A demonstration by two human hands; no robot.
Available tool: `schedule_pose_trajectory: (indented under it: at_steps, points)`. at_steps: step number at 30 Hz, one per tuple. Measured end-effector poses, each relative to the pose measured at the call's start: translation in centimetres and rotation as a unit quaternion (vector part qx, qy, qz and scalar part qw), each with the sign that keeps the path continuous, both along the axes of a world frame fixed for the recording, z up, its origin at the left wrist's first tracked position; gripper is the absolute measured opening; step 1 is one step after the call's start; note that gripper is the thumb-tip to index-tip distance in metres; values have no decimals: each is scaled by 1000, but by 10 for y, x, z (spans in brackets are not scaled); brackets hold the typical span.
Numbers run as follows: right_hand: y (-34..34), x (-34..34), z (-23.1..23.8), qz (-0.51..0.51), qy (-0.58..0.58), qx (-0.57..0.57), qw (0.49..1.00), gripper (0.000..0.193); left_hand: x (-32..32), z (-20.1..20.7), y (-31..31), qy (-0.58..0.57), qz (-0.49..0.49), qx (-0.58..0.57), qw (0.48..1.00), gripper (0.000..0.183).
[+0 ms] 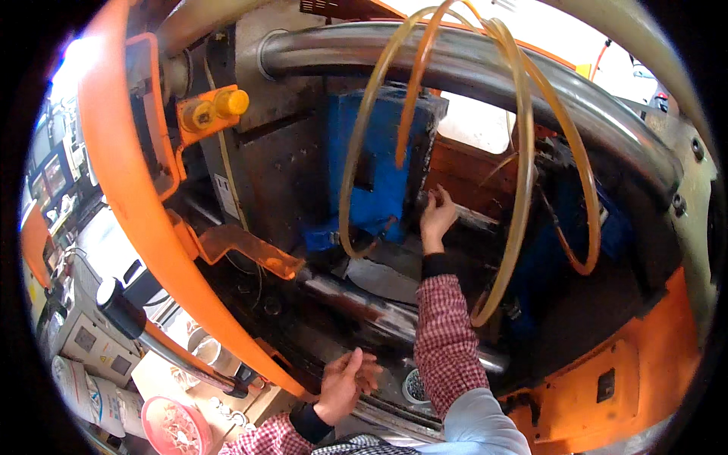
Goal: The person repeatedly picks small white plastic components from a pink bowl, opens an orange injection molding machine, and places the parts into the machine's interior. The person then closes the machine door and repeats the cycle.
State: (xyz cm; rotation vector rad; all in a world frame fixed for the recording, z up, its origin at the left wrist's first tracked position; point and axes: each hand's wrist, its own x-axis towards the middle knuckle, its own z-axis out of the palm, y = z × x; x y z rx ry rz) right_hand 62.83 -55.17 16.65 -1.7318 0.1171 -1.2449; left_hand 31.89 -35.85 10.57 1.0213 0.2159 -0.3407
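My right hand (437, 221) reaches deep into the machine, close to the dark face of a blue mould block (368, 163). Its fingers are bent together at that face, and whatever they may hold is too small to make out. Lower down, my left hand (343, 388) is held up near the orange frame with nothing in it, thumb and fingers apart. Yellowish hoses (523, 174) loop down in front of the block and to the right of my right forearm. A second blue block (607, 227) sits in shadow on the right.
Thick steel bars (470, 64) cross above and below my right arm. An orange door frame (144, 205) curves along the left, with an orange panel (607, 387) at lower right. A pink tub (176, 425) stands on a table at lower left; a small cup (415, 387) sits beside my sleeve.
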Motion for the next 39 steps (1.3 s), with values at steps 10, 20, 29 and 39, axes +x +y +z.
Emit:
schedule_pose_trajectory:
  at_steps: [10,20,29,39]
  points:
    - [-9,65,-5,-67,67,-49,994,41,-3,-6,7,-12,5,22,1000,31]
    - [-13,64,0,-87,81,-97,988,41,0,-7,6,-20,-9,32,999,31]
    - [-4,67,-5,-68,103,-114,986,44,-2,-11,8,-17,1,45,999,28]
    - [12,-128,5,239,35,-192,951,22,6,0,7,-13,0,-31,999,30]
